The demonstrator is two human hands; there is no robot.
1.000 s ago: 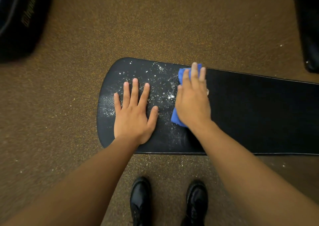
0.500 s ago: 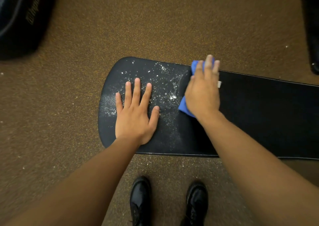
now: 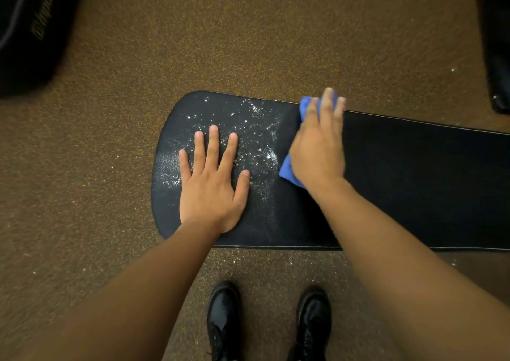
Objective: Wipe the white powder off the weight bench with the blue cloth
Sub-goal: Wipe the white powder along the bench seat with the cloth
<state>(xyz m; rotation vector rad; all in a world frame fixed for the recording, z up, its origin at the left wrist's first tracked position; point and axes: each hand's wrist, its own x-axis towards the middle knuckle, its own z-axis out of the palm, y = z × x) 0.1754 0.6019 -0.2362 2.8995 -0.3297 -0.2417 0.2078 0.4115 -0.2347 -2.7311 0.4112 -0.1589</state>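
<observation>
A black padded weight bench [image 3: 414, 184] runs from the middle of the view to the right edge. White powder [image 3: 256, 140] speckles its rounded left end. My left hand [image 3: 212, 184] lies flat on that end, fingers spread and straight, with powder around it. My right hand [image 3: 320, 148] presses the blue cloth [image 3: 288, 171] flat onto the bench just right of the powder, fingers straight. Blue cloth shows beyond my fingertips and under the heel of the hand; the rest is hidden beneath the palm.
The bench stands over a brown speckled floor [image 3: 248, 43] with scattered white specks. A dark padded object [image 3: 30, 29] sits at the top left and another dark object [image 3: 496, 43] at the top right. My black shoes [image 3: 223, 319] stand below the bench's near edge.
My right hand has slid the blue cloth to the right and slightly away from me, leaving a cleaner dark strip beside the powder. My left hand has stayed in place.
</observation>
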